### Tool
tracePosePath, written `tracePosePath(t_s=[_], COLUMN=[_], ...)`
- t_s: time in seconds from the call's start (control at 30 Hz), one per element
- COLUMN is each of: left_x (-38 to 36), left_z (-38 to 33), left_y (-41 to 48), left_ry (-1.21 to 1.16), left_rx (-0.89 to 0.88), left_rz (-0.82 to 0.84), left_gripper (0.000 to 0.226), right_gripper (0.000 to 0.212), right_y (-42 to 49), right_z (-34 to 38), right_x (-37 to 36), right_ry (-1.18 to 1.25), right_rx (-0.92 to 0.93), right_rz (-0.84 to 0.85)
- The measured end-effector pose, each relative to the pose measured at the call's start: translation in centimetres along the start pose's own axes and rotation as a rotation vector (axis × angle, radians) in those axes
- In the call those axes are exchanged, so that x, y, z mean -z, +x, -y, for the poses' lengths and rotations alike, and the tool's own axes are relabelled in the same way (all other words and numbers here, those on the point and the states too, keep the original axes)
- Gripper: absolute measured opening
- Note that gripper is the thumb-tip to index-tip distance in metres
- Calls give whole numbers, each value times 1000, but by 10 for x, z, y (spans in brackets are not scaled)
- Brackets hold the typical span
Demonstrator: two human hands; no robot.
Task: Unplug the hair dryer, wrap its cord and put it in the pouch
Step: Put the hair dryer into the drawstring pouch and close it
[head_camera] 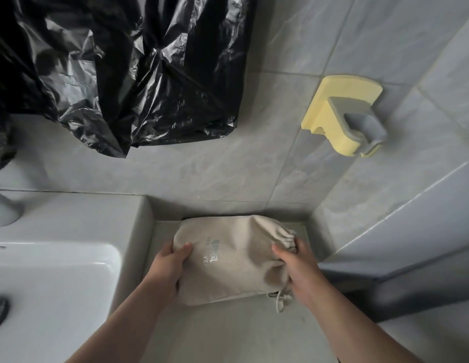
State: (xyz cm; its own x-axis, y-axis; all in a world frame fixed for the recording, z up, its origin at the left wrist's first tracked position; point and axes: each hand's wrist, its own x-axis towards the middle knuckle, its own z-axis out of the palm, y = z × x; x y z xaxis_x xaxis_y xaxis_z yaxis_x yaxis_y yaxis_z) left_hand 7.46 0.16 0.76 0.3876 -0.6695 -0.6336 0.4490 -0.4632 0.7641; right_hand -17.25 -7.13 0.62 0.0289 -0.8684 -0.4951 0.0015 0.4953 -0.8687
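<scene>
A beige cloth pouch (233,260) with pale printed lettering lies on the grey ledge (228,334) beside the sink, bulging as if full. Its gathered, drawn-shut mouth points right, and a drawstring end (280,302) hangs out at its lower right corner. My left hand (166,271) grips the pouch's left end. My right hand (299,271) holds the bunched mouth end. The hair dryer and its cord are not visible; whatever fills the pouch is hidden by the cloth.
A white sink basin (53,284) lies to the left with its drain at the edge. A black plastic bag (118,69) hangs on the tiled wall above. An empty yellow and grey wall holder (343,116) is fixed at upper right. A wall corner closes the ledge's right side.
</scene>
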Motion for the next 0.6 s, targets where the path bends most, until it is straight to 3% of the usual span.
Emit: tracePosePath(t_s=[0.2,0.33,0.47,0.6], left_x=[1,4,9,17], left_z=[4,4,19,22], left_y=[16,14,-1,-11], left_ry=[179,469,686,773], left_rx=[-33,-230,-300,-297], left_rz=[-76,-193,-202,-137], left_gripper=[12,31,73,79], right_gripper=[38,34,92,97], right_y=[17,9,-3,-8], right_z=[-3,4,1,-4], right_x=[-5,-3,-5,-8], right_ry=[-104,-335,-651,-702], right_rx=[25,110,339,287], right_rz=[70,-7,-126,-66])
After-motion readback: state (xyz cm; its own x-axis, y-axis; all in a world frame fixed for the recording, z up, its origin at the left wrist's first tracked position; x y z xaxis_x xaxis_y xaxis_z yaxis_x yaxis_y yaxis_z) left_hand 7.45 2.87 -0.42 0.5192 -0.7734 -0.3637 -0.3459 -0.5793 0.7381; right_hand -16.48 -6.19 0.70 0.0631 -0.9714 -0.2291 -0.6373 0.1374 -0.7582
